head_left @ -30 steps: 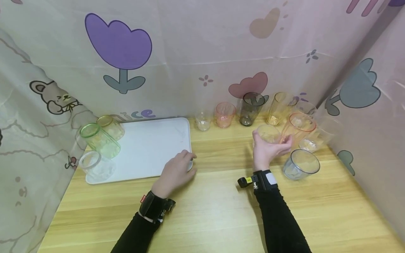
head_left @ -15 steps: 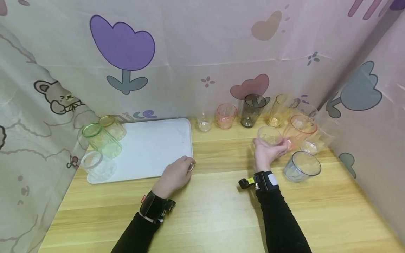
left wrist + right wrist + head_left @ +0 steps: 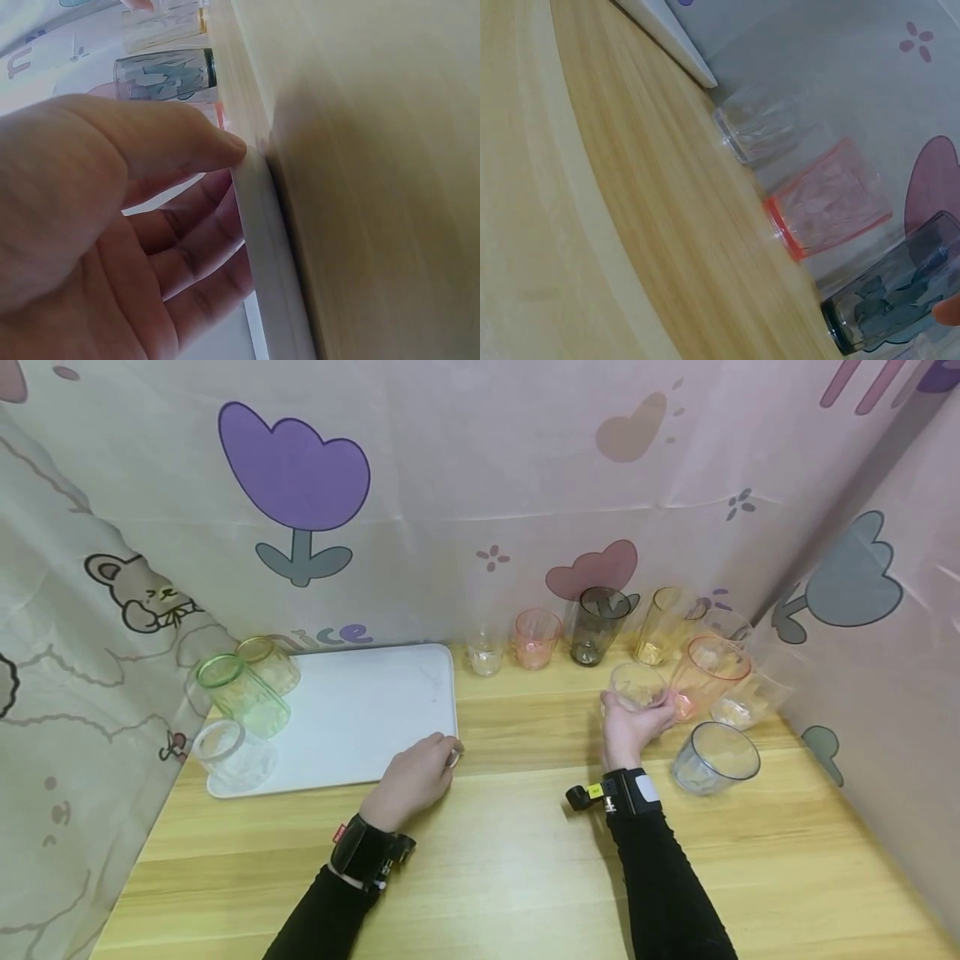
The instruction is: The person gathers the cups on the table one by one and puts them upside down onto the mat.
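My left hand (image 3: 416, 781) pinches the near right corner of a white tray (image 3: 375, 710). In the left wrist view, the thumb (image 3: 202, 142) presses on the tray rim (image 3: 270, 270), with the other fingers curled against its opposite side. My right hand (image 3: 630, 727) holds a low clear glass (image 3: 636, 681) between thumb and fingers, at or just above the table; contact cannot be told. Just right of that hand stands an orange-rimmed glass (image 3: 705, 681). Only a fingertip (image 3: 948, 310) of the right hand shows in the right wrist view, and its glass is mostly out of sight there.
A green glass (image 3: 251, 702), a yellow-rimmed one (image 3: 273, 668) and a clear one (image 3: 240, 764) stand at the tray's left end. Along the back are a small clear glass (image 3: 484, 656), pink glass (image 3: 536, 647), dark glass (image 3: 596, 631) and amber glass (image 3: 656, 631). A blue-grey glass (image 3: 708, 768) stands front right.
The left hand's fingers, straighter over the tray corner a second ago, now curl round it. The right hand stays at the clear glass, its fingers drawn slightly closer round it. The view tilts slightly.
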`<state>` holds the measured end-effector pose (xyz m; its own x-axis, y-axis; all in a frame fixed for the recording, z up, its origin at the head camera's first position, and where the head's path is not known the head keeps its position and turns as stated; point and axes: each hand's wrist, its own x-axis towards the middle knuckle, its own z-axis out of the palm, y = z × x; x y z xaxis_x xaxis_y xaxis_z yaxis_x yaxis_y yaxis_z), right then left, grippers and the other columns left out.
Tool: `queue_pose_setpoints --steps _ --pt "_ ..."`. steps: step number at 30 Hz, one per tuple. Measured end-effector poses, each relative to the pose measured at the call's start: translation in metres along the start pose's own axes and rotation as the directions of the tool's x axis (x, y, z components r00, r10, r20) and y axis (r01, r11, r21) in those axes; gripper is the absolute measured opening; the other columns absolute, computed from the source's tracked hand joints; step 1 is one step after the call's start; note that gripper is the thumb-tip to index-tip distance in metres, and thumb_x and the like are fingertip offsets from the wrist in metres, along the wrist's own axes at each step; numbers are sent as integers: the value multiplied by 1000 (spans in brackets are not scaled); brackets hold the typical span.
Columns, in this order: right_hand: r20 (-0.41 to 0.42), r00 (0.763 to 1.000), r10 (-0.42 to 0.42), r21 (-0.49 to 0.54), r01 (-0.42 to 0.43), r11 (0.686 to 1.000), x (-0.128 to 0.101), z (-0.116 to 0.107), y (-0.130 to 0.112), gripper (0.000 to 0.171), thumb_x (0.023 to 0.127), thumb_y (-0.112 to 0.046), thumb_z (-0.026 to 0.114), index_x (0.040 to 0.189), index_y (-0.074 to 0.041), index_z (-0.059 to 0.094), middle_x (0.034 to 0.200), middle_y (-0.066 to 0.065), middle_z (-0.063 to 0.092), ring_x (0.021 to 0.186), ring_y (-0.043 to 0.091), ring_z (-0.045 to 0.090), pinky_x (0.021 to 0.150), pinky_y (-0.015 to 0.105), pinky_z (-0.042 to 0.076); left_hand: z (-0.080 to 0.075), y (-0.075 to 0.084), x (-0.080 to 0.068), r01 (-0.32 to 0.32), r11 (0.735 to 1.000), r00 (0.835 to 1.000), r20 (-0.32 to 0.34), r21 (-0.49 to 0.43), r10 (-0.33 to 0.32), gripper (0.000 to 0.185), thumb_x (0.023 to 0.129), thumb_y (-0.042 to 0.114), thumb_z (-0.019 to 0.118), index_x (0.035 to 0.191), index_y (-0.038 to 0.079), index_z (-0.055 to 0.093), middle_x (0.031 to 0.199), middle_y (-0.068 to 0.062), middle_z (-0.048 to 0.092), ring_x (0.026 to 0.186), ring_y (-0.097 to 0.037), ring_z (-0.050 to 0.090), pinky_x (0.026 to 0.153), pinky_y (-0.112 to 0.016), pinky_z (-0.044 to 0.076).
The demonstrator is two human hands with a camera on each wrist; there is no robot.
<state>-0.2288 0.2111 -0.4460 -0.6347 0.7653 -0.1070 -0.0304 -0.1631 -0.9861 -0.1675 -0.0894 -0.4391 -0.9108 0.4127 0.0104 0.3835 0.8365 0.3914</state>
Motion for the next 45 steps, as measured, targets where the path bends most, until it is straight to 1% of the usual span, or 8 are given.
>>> queue_pose_setpoints --steps 12,16,21,27,31,34,37,45 --pt "73 997 30 78 -35 996 -6 2 -5 96 86 0 79 159 -15 18 160 3 17 150 12 19 122 24 25 0 -1 -1 -3 1000 1000 -4 6 3 30 94 3 67 124 9 71 107 -4 69 99 -22 68 81 -40 60" --pt "104 994 26 95 -36 995 -9 4 -6 84 88 -9 80 149 -10 24 144 3 26 140 14 28 117 26 31 0 -1 -1 1 1000 1000 -7 7 -1 31 94 3 67 124 9 71 107 -4 69 98 -22 68 80 -39 59" --pt "140 990 23 143 -43 989 -15 8 -8 69 90 -22 82 136 -14 30 134 2 33 124 14 39 103 24 41 -1 -1 -1 -1 1000 1000 -16 12 1 31 93 5 68 124 8 70 105 -3 67 95 -20 66 79 -37 59" --pt "226 974 -10 195 -36 980 -26 12 -9 58 93 -26 79 132 -12 39 124 0 41 109 11 49 95 28 49 -2 0 -1 -21 1000 997 -75 11 21 33 93 9 70 126 7 68 111 -7 67 100 -23 66 81 -38 59" --pt "318 947 -51 232 -25 972 -33 16 -8 45 95 -24 77 126 -9 47 116 0 49 98 11 55 88 28 53 -3 0 1 -36 999 988 -151 -5 35 45 92 12 73 135 4 61 122 -11 64 110 -29 64 87 -42 58" --pt "397 916 -58 260 -52 964 -41 21 -8 32 96 -21 75 117 -10 53 114 0 54 97 11 58 86 27 55 -3 -1 3 -59 998 972 -230 -23 52 53 92 14 74 140 3 55 131 -14 60 116 -32 61 90 -43 57" --pt "480 877 -40 251 -93 964 -50 25 -8 25 98 -19 73 114 -13 55 116 0 56 103 13 60 89 27 56 -2 -2 5 -99 995 942 -326 -33 83 56 91 15 75 141 2 52 135 -15 58 118 -33 60 92 -44 57" --pt "631 776 -12 171 -125 977 -82 31 -7 41 101 -26 68 130 -5 49 127 6 57 112 17 60 92 28 57 -5 -1 7 -204 977 844 -518 -67 141 73 86 17 82 145 -4 44 140 -21 53 122 -34 57 100 -45 54"
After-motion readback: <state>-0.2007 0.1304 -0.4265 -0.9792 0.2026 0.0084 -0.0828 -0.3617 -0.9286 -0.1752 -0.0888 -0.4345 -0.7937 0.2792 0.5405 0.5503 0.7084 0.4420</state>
